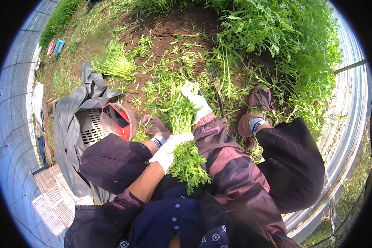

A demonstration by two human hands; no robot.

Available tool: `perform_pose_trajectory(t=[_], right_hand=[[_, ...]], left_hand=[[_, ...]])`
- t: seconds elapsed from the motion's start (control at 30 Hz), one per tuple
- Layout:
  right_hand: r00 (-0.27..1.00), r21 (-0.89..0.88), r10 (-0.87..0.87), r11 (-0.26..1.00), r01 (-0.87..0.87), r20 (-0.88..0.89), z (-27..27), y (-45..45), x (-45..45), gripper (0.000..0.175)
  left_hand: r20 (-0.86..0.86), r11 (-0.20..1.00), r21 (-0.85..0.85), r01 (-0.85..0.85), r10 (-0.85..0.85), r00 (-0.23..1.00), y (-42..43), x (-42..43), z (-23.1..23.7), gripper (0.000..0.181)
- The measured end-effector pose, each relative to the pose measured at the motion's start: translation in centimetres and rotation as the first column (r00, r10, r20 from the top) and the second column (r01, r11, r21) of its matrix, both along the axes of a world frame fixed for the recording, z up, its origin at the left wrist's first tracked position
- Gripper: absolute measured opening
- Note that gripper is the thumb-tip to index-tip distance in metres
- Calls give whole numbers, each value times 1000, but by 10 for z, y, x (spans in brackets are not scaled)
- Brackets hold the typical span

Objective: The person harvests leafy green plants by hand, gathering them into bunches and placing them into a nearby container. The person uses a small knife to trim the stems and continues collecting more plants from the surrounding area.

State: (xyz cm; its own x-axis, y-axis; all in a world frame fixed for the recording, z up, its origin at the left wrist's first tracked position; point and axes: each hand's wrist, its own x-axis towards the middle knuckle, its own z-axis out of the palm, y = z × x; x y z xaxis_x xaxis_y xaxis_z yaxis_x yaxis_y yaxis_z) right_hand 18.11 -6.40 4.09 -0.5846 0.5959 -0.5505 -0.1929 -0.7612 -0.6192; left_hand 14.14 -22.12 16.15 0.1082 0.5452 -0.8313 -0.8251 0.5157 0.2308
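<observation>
A bunch of lobed leafy greens (181,116) lies lengthwise between my knees, its leafy tops (190,166) hanging towards my lap. My left hand (170,150), in a white glove, wraps around the bunch just above those tops. Farther out, my white-gloved right hand (198,100) grips the same bunch near its far end. A small dark edge shows beside the right fingers; I cannot tell what it is. Loose leaves and cut stems (158,90) are strewn on the soil around the far end.
Cut greens (116,60) are heaped ahead on the left. Beside my left knee, grey sheeting (70,121) drapes a white slotted crate (91,125) with a red-rimmed container (119,119). Tall plants (275,34) grow on the right. More crates (54,198) lie at lower left.
</observation>
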Motion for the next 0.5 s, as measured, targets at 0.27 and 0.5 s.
perform_pose_trajectory(t=[0.27, 0.5], right_hand=[[306, 243, -71, 784, -572, 949, -72, 51, 79, 55], [201, 165, 6, 542, -824, 980, -104, 67, 78, 40]], left_hand=[[77, 987, -158, -19, 31, 997, 7, -54, 1, 30], [5, 997, 70, 30, -30, 1000, -23, -99, 43, 21]])
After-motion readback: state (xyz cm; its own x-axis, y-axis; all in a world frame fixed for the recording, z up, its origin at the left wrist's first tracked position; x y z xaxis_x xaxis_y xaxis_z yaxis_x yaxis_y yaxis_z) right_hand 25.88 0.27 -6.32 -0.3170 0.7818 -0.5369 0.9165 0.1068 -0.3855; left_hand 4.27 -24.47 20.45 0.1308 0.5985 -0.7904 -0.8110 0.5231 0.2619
